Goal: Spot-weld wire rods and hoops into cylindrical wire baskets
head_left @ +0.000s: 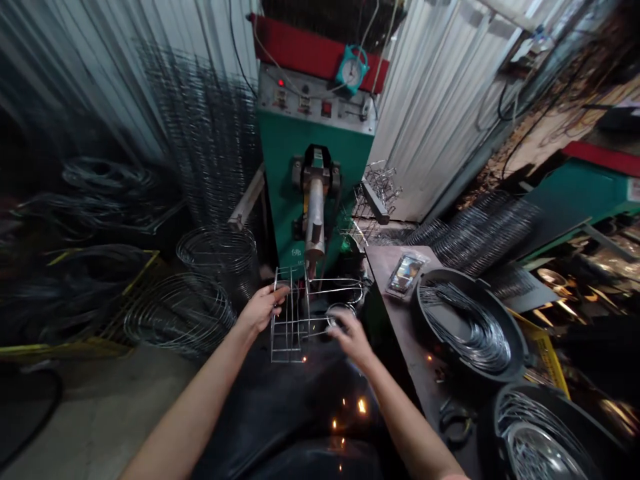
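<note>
The left hand (261, 309) curls its fingers round a welded wire basket frame (289, 333), which extends just past the fingertips. The right hand (353, 338) spreads wide beside a wire ring (341, 315). The frame looks light and stiff; its corner uprights offer the surest hold.

**Metal workshop, wire goods**

A green spot welder (310, 167) stands against a corrugated sheet wall (440, 113), with dials and switches on its panel and a second green machine (585, 187) off to the right. Sparks (361, 405) lie scattered near a wire frame (293, 320). Coils of wire (205, 250) are stacked on the floor, black tubs (440, 280) of wire hoops sit on a worn steel bench (395, 267), and cables hang along the wall.
</note>
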Demonstrator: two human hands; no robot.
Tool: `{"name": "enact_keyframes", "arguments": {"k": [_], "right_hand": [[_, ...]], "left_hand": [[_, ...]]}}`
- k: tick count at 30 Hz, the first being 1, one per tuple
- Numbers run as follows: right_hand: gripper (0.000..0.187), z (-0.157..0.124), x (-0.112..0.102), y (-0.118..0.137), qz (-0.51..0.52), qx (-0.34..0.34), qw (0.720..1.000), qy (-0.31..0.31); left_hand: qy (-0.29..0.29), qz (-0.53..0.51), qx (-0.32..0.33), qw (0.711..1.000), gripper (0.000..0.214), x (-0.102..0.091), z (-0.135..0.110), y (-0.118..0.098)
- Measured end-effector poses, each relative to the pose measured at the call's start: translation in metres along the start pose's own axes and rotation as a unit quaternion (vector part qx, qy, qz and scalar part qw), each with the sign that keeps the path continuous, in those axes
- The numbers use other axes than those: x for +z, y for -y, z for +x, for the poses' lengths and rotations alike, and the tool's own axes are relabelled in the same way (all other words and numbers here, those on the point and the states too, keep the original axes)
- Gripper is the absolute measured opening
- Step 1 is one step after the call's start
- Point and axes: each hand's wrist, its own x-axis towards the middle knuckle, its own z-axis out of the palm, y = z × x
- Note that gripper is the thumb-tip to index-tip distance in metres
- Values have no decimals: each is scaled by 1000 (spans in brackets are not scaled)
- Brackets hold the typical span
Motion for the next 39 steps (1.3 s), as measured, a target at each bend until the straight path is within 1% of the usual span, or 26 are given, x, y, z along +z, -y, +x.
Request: {"name": "enact_keyframes", "arguments": {"k": [2,3,4,6,8,9,10,11,12,13,15,16,17,18,19,20,21,22,23,25,26,28,30,33,36,39], "right_hand": [[37,-37,31,11,76,17,991,111],[37,-51,44,17,115,23,983,144],[35,-60,55,24,151,31,975,160],[33,-66,64,38,218,51,963,151],[34,-59,57,53,279,78,951,110],[34,-52,48,60,311,91,942,92],[35,-43,38,68,344,103,930,76],[36,-34,27,76,375,116,917,62],[36,-26,16,83,404,130,904,49],[36,-18,6,90,428,146,891,37],[34,-5,-8,103,461,186,867,7],[32,0,-12,109,473,207,856,-4],[31,4,-15,114,485,226,845,-9],[30,6,-17,119,497,243,833,-9],[29,7,-18,123,510,256,821,-3],[27,8,-19,125,524,267,809,4],[26,9,-20,127,539,275,796,12],[25,10,-21,128,552,285,783,18],[25,11,-22,127,563,297,771,22],[28,15,-26,122,579,329,746,29],[30,18,-27,118,586,346,732,32],[31,23,-29,108,598,371,709,38],[30,29,-28,98,602,388,696,45],[31,36,-23,86,591,416,689,53],[43,43,-18,79,567,433,699,50],[60,46,-21,71,551,419,719,74]], "left_hand": [[-2,5,-13,1000,39,-2,-16,5],[-2,8,-19,1000,39,-3,-24,6],[0,12,-23,1000,39,-4,-32,6],[24,17,-21,999,41,-9,-47,5],[60,40,11,997,50,-19,-64,3],[72,73,45,994,55,-25,-73,3],[80,125,98,984,59,-32,-82,5],[88,195,167,963,64,-40,-92,8],[106,277,244,923,71,-47,-102,12],[136,356,320,867,78,-53,-111,18],[196,490,438,728,87,-63,-127,29],[213,535,479,662,88,-67,-133,34],[218,566,512,608,88,-69,-138,39],[212,584,538,570,85,-71,-141,43],[199,591,556,549,82,-73,-142,47],[187,586,569,546,79,-75,-143,51],[179,573,572,559,76,-77,-143,55],[178,555,564,586,73,-78,-144,59],[181,530,543,625,70,-79,-144,63],[197,473,466,721,64,-80,-147,70],[203,448,427,759,61,-79,-149,73],[211,407,361,812,57,-74,-154,76],[205,367,302,855,56,-66,-159,75],[171,293,197,920,53,-51,-167,71],[119,239,125,956,52,-37,-171,65],[72,190,83,976,56,-29,-171,58]]}}
